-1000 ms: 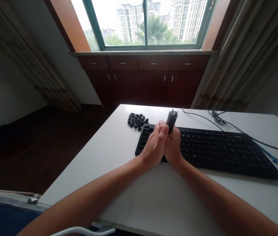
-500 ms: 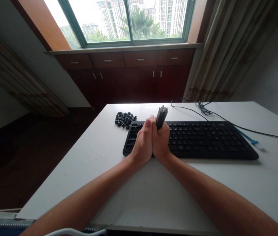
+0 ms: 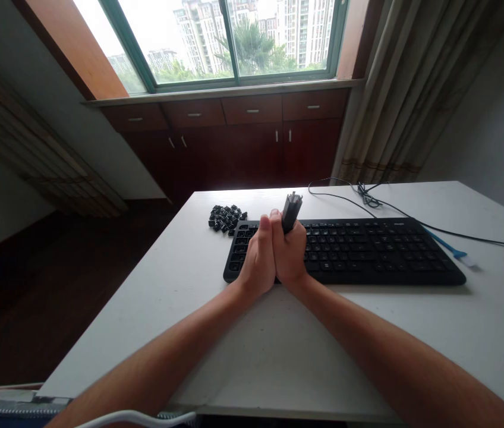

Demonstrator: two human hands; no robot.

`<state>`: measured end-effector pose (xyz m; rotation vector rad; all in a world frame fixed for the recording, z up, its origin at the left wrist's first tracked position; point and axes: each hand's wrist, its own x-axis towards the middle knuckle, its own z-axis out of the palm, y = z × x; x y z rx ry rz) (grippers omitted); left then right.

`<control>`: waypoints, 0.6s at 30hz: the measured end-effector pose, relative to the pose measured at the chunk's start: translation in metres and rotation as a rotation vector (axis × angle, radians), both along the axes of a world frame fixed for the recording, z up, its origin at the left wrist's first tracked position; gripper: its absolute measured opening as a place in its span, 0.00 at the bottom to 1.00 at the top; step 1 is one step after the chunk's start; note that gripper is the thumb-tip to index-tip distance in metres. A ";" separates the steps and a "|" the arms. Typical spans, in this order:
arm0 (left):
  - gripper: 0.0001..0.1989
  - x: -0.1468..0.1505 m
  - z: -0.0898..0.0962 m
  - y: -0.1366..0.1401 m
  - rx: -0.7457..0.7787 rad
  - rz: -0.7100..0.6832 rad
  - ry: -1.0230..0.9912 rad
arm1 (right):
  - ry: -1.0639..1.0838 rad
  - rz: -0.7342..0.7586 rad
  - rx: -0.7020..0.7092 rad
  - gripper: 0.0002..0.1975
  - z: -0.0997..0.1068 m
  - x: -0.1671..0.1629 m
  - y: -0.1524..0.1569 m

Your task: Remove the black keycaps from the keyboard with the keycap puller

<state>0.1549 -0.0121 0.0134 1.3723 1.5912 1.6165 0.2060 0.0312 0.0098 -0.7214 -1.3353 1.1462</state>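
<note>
Two hands (image 3: 257,258) pressed tog., dk. pronged tool (image 3: 291,215) in R fist (image 3: 292,255).

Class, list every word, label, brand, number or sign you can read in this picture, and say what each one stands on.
No text can be read with certainty.
Keyboard, upper right corner: a pale word, too small and blurred to read.
Keyboard keys: pale marks, too small to read.
Pile of black pieces: light specks, too small to tell whether they are letters.
Dark rod in the right hand: no lettering visible.
</note>
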 end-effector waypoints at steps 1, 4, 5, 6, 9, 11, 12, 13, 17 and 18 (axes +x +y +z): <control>0.36 0.000 0.000 0.000 -0.002 0.000 -0.005 | 0.003 -0.001 0.008 0.19 0.000 0.000 0.000; 0.36 0.000 -0.001 0.001 0.003 -0.011 -0.035 | 0.017 0.002 0.017 0.19 0.001 0.000 -0.001; 0.36 -0.001 -0.002 0.001 0.009 -0.018 -0.047 | 0.018 0.005 0.014 0.19 0.001 0.001 -0.002; 0.36 -0.001 -0.002 0.001 0.015 -0.026 -0.059 | 0.015 0.006 0.013 0.19 0.001 0.001 -0.002; 0.35 -0.002 -0.003 0.001 0.032 -0.045 -0.080 | 0.003 -0.006 0.022 0.18 0.002 0.001 -0.003; 0.35 -0.003 -0.003 0.001 0.040 -0.047 -0.080 | 0.001 -0.008 0.051 0.18 0.002 0.001 -0.001; 0.35 -0.003 -0.003 0.002 0.040 -0.045 -0.080 | -0.001 -0.007 0.071 0.18 0.002 0.000 0.000; 0.36 -0.003 -0.003 0.003 0.033 -0.041 -0.082 | -0.002 -0.007 0.082 0.18 0.003 -0.001 0.002; 0.39 -0.004 -0.002 0.005 -0.008 -0.031 -0.102 | 0.026 0.034 0.037 0.19 0.008 -0.006 0.009; 0.39 -0.006 -0.002 0.006 -0.008 -0.051 -0.112 | 0.051 0.062 0.014 0.19 0.009 -0.006 0.011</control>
